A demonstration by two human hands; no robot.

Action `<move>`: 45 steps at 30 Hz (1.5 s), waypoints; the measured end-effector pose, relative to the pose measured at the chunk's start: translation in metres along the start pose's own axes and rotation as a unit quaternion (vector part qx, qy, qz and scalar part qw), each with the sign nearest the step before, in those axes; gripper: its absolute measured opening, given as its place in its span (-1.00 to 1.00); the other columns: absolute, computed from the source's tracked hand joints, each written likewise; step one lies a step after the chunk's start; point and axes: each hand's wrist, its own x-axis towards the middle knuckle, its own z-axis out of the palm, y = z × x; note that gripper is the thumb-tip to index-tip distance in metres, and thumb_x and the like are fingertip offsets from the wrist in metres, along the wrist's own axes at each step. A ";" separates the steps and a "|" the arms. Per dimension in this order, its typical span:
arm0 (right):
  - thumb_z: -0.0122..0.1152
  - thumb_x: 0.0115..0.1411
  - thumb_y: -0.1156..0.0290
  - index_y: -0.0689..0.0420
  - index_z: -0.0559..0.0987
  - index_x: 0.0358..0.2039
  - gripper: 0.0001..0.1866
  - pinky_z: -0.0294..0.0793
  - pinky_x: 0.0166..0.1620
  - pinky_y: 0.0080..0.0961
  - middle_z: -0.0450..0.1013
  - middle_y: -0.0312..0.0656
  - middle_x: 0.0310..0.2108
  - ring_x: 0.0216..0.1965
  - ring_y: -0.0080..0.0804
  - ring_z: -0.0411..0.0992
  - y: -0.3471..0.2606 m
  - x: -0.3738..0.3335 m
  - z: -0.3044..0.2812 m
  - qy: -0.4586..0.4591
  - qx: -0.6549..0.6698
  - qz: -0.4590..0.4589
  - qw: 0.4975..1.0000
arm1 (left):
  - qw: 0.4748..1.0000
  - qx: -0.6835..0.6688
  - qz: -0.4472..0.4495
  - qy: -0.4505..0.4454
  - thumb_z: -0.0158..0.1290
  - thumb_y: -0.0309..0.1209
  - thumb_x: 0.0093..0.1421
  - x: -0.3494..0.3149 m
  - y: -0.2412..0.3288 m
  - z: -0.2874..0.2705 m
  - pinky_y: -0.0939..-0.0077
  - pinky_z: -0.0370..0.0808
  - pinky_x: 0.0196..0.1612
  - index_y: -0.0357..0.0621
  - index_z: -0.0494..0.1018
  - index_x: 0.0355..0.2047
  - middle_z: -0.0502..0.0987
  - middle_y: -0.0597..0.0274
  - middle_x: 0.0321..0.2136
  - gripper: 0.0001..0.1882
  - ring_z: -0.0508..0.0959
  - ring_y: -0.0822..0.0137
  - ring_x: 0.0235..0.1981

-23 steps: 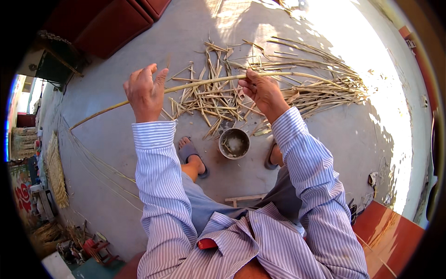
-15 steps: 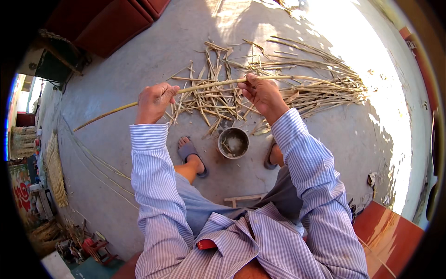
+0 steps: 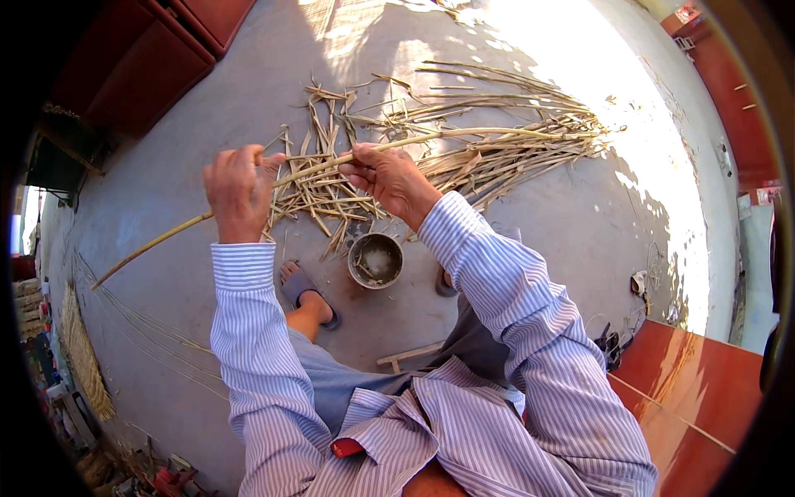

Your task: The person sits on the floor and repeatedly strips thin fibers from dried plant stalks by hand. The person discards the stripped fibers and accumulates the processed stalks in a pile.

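Note:
A long pale bamboo stalk (image 3: 464, 134) runs across the view from lower left to upper right, and both my hands grip it. My left hand (image 3: 238, 192) is closed round it at left of centre. My right hand (image 3: 389, 176) pinches it a little further right. Below the stalk lies a heap of split bamboo strips and husks (image 3: 464, 157) on the grey concrete floor (image 3: 538, 248). A small round metal bowl (image 3: 375, 260) stands on the floor between my sandalled feet.
Thin split strips (image 3: 132, 323) lie fanned out on the floor at left, beside a woven bundle (image 3: 83, 364). Red cushioned seats (image 3: 157, 58) are at upper left, a red wooden surface (image 3: 696, 389) at lower right. A small wooden stick (image 3: 410, 356) lies by my knee.
My left hand went from open above the stalk to closed round it. The stalk has slid leftward through both hands, with my right hand staying closed on it.

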 end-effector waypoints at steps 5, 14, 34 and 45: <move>0.06 0.31 0.38 0.18 0.46 -0.18 -0.84 0.60 -0.32 -0.63 0.54 -0.16 -0.27 -0.29 -0.44 0.55 -0.012 0.001 -0.002 0.003 0.014 -0.032 0.999 | 0.984 -0.125 0.055 -0.118 0.15 -0.17 0.09 0.002 0.022 0.005 0.38 0.28 -0.24 -0.06 0.52 -0.49 0.50 0.29 -0.54 -0.76 0.45 0.26 -0.41; 0.06 0.31 0.38 0.21 0.52 -0.22 -0.83 0.53 -0.29 -0.61 0.54 -0.18 -0.26 -0.32 -0.40 0.47 -0.094 0.005 -0.087 0.158 0.135 -0.092 0.974 | 0.970 -0.068 -0.214 -0.091 0.27 -0.30 0.01 -0.014 -0.064 -0.062 0.35 0.31 -0.17 -0.10 0.54 -0.43 0.56 0.31 -0.45 -0.81 0.44 0.25 -0.36; 0.18 0.26 0.23 0.22 0.51 -0.29 -0.72 0.56 -0.45 -0.79 0.55 -0.18 -0.39 -0.42 -0.55 0.55 -0.089 -0.019 -0.052 0.115 -0.134 -0.194 0.965 | 0.982 -0.188 0.023 -0.005 0.33 -0.36 -0.12 -0.007 0.023 0.006 0.41 0.29 -0.36 -0.07 0.58 -0.48 0.55 0.34 -0.57 -0.81 0.48 0.33 -0.51; 0.22 0.23 0.26 0.29 0.51 -0.21 -0.69 0.58 -0.34 -0.65 0.57 -0.09 -0.35 -0.37 -0.41 0.58 -0.085 -0.026 -0.043 0.053 -0.160 -0.262 0.950 | 0.780 -0.510 -0.363 0.010 0.28 -0.43 0.04 -0.005 -0.028 0.022 0.60 0.43 -0.42 -0.23 0.54 -0.36 0.57 0.28 -0.54 -0.80 0.52 0.51 -0.50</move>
